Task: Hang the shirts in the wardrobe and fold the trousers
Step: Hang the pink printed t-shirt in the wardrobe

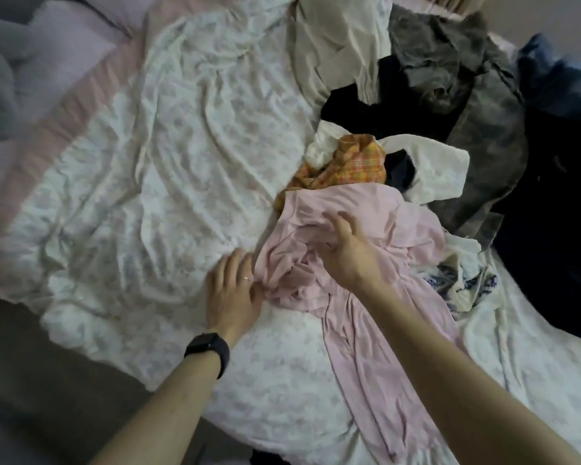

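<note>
A crumpled pale pink garment (366, 313) lies on the bed, one long part trailing toward the near edge. My left hand (232, 290), with a ring and a black wristband, rests at the garment's left edge, thumb side touching the bunched cloth. My right hand (346, 243) hovers over the pink cloth with fingers spread and relaxed. Whether it touches the fabric is unclear. Behind the pink garment sits an orange checked garment (353, 162).
The bed (168, 156) has a wrinkled white floral sheet. A heap of clothes fills the right side: white pieces (440, 176), a beige piece (329, 41), grey trousers (477, 105), black cloth (557, 229), a blue-patterned item (463, 283). Pillows (47, 45) lie far left.
</note>
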Motion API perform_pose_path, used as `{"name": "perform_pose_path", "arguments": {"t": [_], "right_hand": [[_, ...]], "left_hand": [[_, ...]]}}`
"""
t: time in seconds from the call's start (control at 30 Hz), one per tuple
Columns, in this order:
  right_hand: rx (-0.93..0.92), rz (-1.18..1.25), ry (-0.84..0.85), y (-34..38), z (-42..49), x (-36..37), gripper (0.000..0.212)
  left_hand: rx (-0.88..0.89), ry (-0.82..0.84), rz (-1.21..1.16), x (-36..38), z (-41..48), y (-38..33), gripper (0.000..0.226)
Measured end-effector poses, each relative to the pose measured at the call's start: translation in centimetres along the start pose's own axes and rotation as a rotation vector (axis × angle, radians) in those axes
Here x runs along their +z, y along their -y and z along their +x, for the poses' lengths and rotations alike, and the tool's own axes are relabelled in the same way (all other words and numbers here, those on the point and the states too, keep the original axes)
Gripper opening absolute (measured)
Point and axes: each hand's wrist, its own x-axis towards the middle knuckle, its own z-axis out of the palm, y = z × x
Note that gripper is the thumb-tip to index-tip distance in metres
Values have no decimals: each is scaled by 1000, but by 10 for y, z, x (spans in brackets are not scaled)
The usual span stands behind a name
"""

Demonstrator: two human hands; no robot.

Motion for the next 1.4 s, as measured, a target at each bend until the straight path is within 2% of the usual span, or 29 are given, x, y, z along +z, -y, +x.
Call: {"name": "perform_pose_path", "arguments": {"t": [0.1,0.2,0.27,0.37,0.47,0.63,0.73,0.83,0.9,1.0,1.07,1.13,1.23,1.4], "right_hand": [[-73,-136,50,13,31,19,44],[-64,-229,12,14,35,30,28],[-66,-163,-39,17,25,27,25],[-72,59,-59,20,-7,7,19],[-13,202,-92,12,-50,-20,13],[80,408,-105,3,-125,-79,20],[73,513,-109,-1,-169,-116,21],[34,563,-119,0,-199,-148,15],[17,591,-146,-5,-219,-172,12],[9,588,-196,-18,-235,-196,13],[-29,569,-250,-24,-250,-208,16],[-129,579,-273,-20,-266,-213,5],[-278,509,-336,-1,-286,-213,30],[-392,253,-505,36,-300,-228,30]], "left_hand": [[29,-45,23,13,-8,5,62],[27,-16,-17,14,-11,10,61],[17,34,-77,5,-9,10,62],[-35,114,-246,-27,-5,0,62],[-72,87,-377,-76,-5,-20,64],[294,-4,-312,-145,-19,-85,63],[501,35,-234,-174,-40,-136,60],[567,147,-156,-192,-60,-175,40],[540,153,-166,-204,-79,-199,29],[418,131,-302,-228,-103,-226,19],[373,53,-369,-249,-122,-247,22],[344,-55,-383,-274,-144,-267,21],[322,-174,-366,-307,-176,-290,17],[203,-372,-335,-356,-241,-293,15]]}}
